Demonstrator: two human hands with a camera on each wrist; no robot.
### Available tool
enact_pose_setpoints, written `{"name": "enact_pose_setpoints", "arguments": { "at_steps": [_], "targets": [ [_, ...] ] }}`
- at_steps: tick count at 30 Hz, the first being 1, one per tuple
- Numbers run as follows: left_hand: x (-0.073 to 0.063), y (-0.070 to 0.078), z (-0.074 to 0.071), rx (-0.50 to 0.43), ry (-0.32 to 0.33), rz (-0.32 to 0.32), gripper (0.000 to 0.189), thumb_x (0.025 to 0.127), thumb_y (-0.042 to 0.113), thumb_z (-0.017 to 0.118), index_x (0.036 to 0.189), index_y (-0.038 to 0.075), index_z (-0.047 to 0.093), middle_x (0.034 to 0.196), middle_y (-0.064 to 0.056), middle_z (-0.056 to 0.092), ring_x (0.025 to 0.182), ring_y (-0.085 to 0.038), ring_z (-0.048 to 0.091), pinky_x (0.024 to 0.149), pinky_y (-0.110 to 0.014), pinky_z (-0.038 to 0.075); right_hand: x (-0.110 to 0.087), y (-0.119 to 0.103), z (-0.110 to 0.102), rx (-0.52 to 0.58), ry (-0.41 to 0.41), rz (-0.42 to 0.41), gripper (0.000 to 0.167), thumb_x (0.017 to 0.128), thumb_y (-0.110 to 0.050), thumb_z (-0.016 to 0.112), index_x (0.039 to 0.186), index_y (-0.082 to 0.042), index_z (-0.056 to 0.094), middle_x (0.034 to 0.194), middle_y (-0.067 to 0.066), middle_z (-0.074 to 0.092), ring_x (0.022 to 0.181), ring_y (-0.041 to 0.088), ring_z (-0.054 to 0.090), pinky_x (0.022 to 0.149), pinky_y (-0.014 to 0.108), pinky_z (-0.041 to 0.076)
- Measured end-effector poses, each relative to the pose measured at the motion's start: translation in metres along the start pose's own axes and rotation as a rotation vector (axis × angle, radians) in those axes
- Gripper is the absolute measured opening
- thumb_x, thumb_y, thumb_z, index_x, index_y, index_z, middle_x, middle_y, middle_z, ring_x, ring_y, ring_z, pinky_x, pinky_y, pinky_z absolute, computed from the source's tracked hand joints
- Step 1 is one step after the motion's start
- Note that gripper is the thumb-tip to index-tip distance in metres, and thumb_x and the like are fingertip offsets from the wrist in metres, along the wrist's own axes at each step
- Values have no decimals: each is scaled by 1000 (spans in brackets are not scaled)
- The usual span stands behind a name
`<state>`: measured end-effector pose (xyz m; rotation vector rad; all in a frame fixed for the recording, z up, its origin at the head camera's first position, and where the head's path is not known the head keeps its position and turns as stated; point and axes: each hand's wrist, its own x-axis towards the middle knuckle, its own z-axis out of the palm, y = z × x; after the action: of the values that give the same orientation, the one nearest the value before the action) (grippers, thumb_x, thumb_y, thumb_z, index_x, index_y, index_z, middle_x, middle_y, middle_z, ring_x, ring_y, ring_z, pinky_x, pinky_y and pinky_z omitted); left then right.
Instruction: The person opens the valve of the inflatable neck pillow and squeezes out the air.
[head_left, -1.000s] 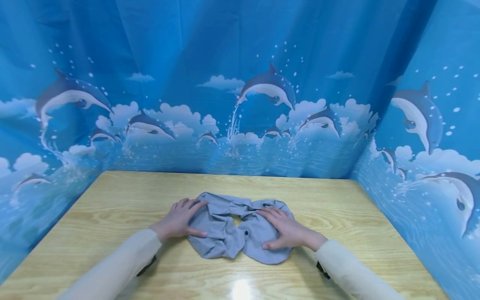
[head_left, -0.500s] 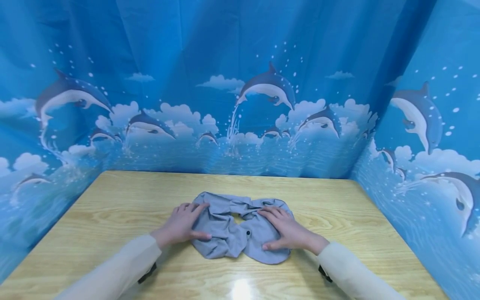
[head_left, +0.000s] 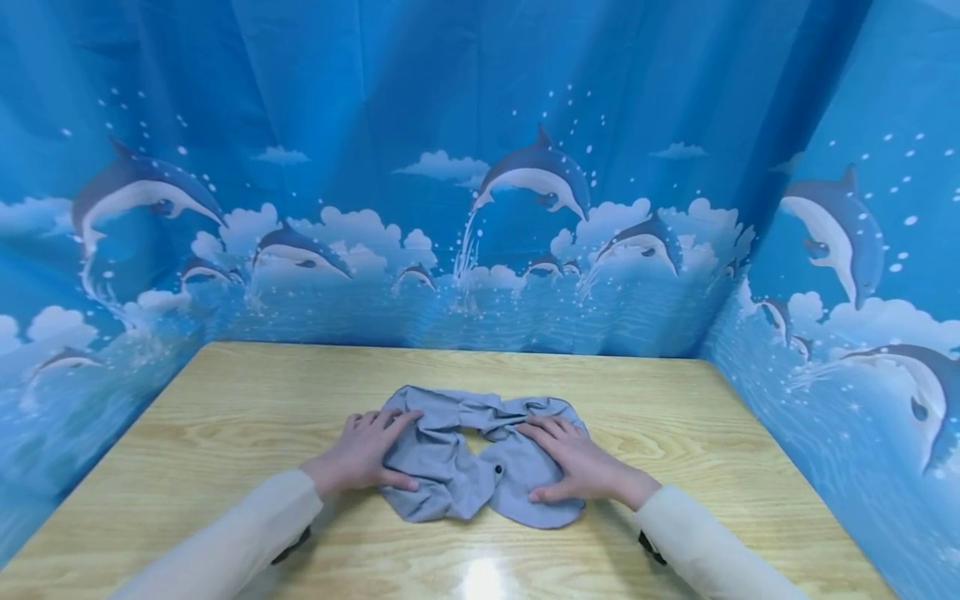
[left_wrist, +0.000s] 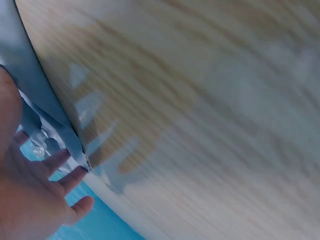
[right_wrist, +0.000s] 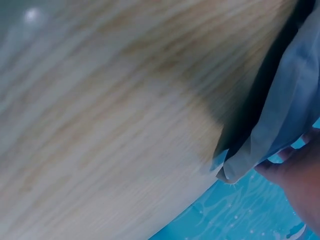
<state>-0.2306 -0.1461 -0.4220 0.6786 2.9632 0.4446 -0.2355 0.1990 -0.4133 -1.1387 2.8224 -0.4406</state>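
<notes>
A rumpled grey cloth piece [head_left: 450,467] lies on the table, with two wide lobes joined round a small middle gap. A small dark round button or snap [head_left: 498,469] shows just below that gap. My left hand [head_left: 363,454] rests on the left lobe's outer edge, thumb and fingers spread apart. On the right lobe lies my right hand [head_left: 577,467], its fingers stretched toward the gap and its thumb lower down. In the left wrist view, extended fingers [left_wrist: 62,160] touch the cloth's edge. The right wrist view shows the cloth's hem [right_wrist: 265,130], with fingertips partly hidden behind it.
The wood-grain table [head_left: 660,408] has a glossy surface that reflects a bright light near its front. Blue curtains [head_left: 480,167] printed with dolphins and waves hang behind it and along both sides. Pale sleeves [head_left: 240,533] cover both forearms.
My left hand has shifted slightly right, bringing the cloth's left edge and the button a little inward. My right hand has barely moved.
</notes>
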Motion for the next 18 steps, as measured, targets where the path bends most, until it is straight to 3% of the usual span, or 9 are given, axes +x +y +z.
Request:
{"name": "enact_pose_setpoints", "arguments": {
  "at_steps": [5,12,18],
  "targets": [
    [2,-11,0,30,-16,28,105,59,72,64,144,24,26,142,-16,35,124,-42,36,99,-61,22,-4,6,-1,-4,3,-27,87,73,-55,67,143,-17,31,145,11,31,131,38,30,100,61,25],
    [2,-26,-4,56,9,105,105,61,70,63,144,20,26,139,-17,39,122,-42,40,96,-61,27,-8,12,-8,25,-37,-27,86,74,-48,69,143,-16,29,147,11,28,133,39,27,101,63,21],
    [-1,-32,-10,45,2,119,101,63,66,66,143,17,29,139,-18,39,123,-41,39,96,-60,28,-10,15,-11,73,-77,-14,86,74,-42,69,144,-17,27,149,10,26,135,38,24,103,64,17]
  ]
}}
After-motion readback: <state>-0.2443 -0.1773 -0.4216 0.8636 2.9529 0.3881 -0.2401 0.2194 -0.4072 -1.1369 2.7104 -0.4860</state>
